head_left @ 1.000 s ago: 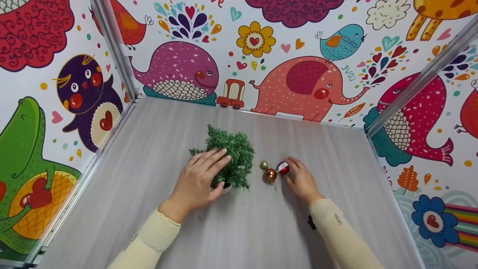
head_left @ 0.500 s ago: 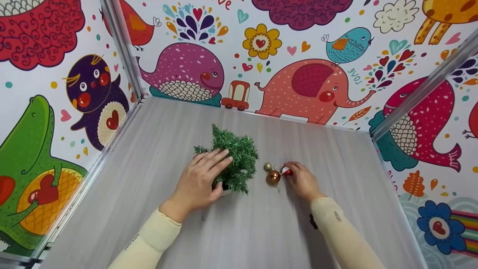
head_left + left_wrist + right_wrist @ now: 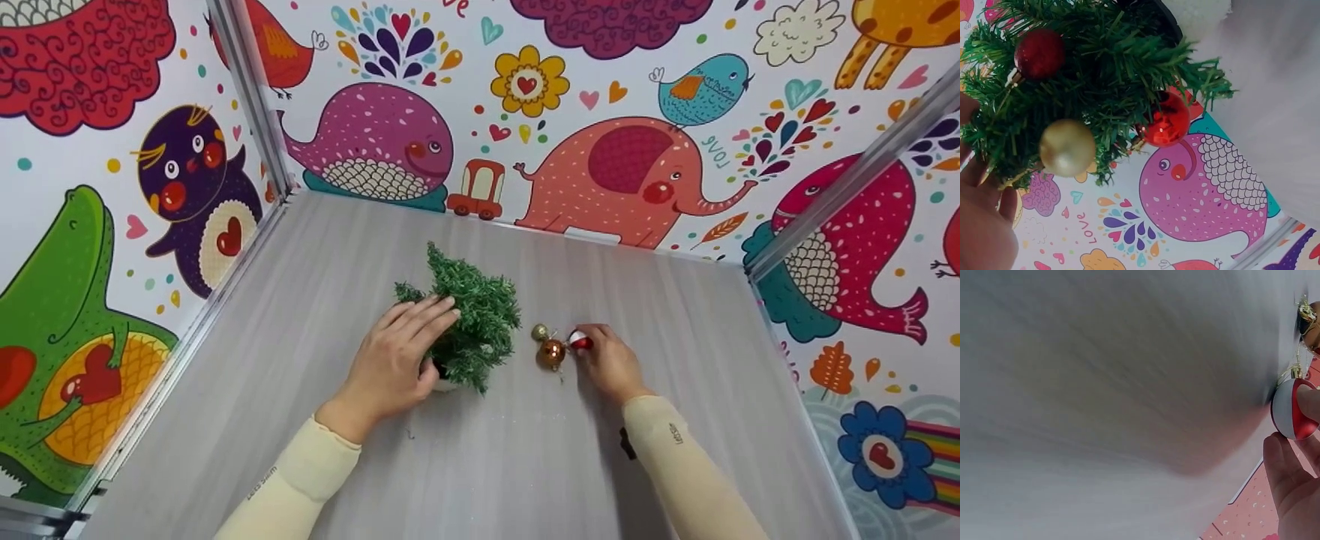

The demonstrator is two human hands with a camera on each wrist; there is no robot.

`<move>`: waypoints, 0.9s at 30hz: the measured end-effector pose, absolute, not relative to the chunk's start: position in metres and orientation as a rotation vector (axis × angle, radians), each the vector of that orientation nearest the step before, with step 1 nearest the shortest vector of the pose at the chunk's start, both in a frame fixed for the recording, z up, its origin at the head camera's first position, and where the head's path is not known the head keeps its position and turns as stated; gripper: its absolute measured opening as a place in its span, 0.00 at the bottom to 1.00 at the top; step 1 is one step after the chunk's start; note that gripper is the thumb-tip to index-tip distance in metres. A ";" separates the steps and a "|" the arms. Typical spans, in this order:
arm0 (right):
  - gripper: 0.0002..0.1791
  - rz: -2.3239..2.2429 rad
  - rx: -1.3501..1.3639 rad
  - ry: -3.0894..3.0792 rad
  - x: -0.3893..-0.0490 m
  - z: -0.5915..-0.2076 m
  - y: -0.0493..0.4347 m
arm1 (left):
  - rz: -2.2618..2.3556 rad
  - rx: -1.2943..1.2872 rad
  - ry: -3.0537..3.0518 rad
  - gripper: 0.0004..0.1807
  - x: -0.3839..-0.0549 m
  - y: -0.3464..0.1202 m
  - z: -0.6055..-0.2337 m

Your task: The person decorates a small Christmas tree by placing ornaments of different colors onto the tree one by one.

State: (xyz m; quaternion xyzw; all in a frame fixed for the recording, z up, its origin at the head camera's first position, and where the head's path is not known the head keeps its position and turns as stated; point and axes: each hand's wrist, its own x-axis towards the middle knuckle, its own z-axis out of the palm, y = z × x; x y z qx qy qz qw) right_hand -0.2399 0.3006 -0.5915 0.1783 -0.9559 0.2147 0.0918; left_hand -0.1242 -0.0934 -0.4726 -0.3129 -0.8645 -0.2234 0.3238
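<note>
A small artificial Christmas tree (image 3: 480,315) stands in a pale pot (image 3: 445,385) on the table. My left hand (image 3: 390,364) rests on its left side, fingers straight over the branches and thumb near the pot. In the left wrist view, a dark red bauble (image 3: 1040,54), a matte gold bauble (image 3: 1068,148) and a shiny red bauble (image 3: 1165,119) hang among the branches. To the tree's right, my right hand (image 3: 611,364) pinches a red-and-white bauble (image 3: 1284,409) between thumb and fingers. Close beside it lie a copper bauble (image 3: 552,352) and a small gold bauble (image 3: 539,331).
The grey wood-grain table (image 3: 495,480) is bounded by walls printed with cartoon animals. Metal posts (image 3: 251,90) stand at the back corners. Tiny bits of glitter are scattered in front of the baubles.
My right hand has turned the red-and-white bauble, so more of its white side shows, and its fingers have closed round it. My left thumb has drawn slightly in. The camera view has shifted a little.
</note>
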 end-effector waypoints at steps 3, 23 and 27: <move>0.23 0.667 0.489 -2.825 -0.239 -0.591 0.302 | -0.597 -0.814 -2.280 0.41 -0.125 -0.095 -0.471; 0.23 0.708 0.435 -2.807 -0.235 -0.594 0.299 | -0.617 -0.850 -2.322 0.46 -0.126 -0.107 -0.471; 0.23 0.706 0.450 -2.786 -0.237 -0.593 0.298 | -0.620 -0.845 -2.319 0.46 -0.126 -0.110 -0.469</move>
